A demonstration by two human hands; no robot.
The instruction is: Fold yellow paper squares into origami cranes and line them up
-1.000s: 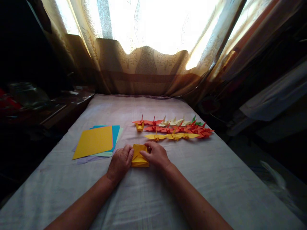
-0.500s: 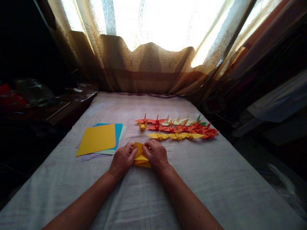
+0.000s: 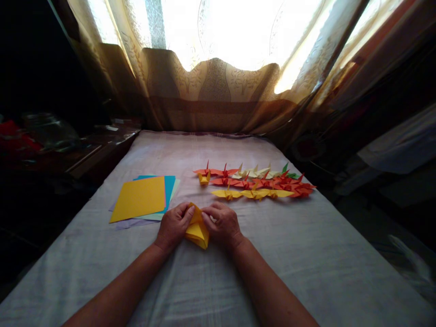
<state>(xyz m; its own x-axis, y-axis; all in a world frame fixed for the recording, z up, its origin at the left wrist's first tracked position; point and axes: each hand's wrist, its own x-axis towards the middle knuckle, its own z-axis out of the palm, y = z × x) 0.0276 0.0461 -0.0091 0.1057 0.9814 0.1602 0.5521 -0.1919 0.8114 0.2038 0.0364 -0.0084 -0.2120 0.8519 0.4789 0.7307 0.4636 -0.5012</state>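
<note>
Yellow folded paper (image 3: 197, 229) sits low and central on the cloth-covered table (image 3: 306, 254), pinched between both hands, its lower point hanging toward the person and its upper tip poking up between the fingertips. The left hand (image 3: 173, 225) closes on the paper's left edge, fingers curled in with thumb and forefinger meeting at the top tip. The right hand (image 3: 222, 223) mirrors it on the right edge, fingers bent and narrow, gripping the same top corner. From where I stand the two hands nearly touch over the fold.

To do this fold cleanly, I'd say the edges need lining up before any pressure goes on. One hand should pin the paper flat while the other runs the crease outward from the middle. The piece is lifted slightly off the cloth, and the soft cloth gives little backing, so a firm pinch along the whole line would serve better than pressing down.

Just beyond on the left lies a stack of coloured sheets (image 3: 141, 198), a yellow one on top with blue and pale green peeking out. To the right, a little farther, finished paper cranes (image 3: 255, 182) lie in rows, yellow nearest, then red and orange, cream and green behind. At the far end patterned curtains (image 3: 218, 86) glow against the window.
</note>
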